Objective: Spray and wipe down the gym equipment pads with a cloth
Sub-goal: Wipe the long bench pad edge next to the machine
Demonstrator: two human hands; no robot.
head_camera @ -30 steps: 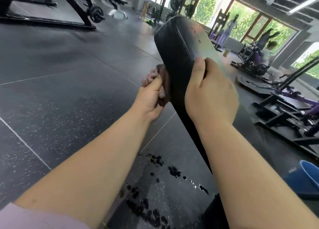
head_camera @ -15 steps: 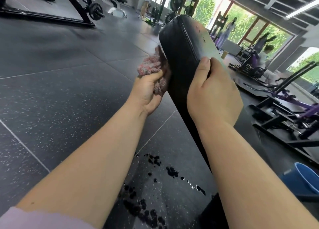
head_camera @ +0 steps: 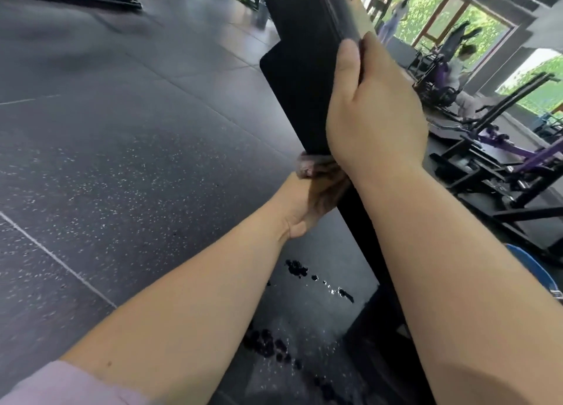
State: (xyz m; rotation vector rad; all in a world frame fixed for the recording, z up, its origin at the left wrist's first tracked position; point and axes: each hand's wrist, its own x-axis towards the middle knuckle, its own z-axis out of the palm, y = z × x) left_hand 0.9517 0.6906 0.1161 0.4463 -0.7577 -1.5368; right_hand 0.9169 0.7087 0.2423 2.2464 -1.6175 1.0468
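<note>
A long black bench pad (head_camera: pixel 304 69) rises tilted from the lower middle to the top of the head view. My right hand (head_camera: pixel 371 115) grips its right edge, thumb on the near side face. My left hand (head_camera: pixel 307 203) sits lower, just under my right wrist, pressed against the pad's left side face. It is closed on a pinkish cloth (head_camera: pixel 310 163), of which only a bunched bit shows above the fingers. No spray bottle is in view.
Dark speckled rubber floor tiles spread to the left, with wet dark drops (head_camera: pixel 298 269) below the pad. A blue bucket (head_camera: pixel 530 267) stands at the right edge. Purple and black machines (head_camera: pixel 502 160) crowd the right; a person (head_camera: pixel 393 14) stands by the far windows.
My left hand with the cloth has slid down the pad's side face, from near the top to below my right wrist. The view has moved closer to the pad.
</note>
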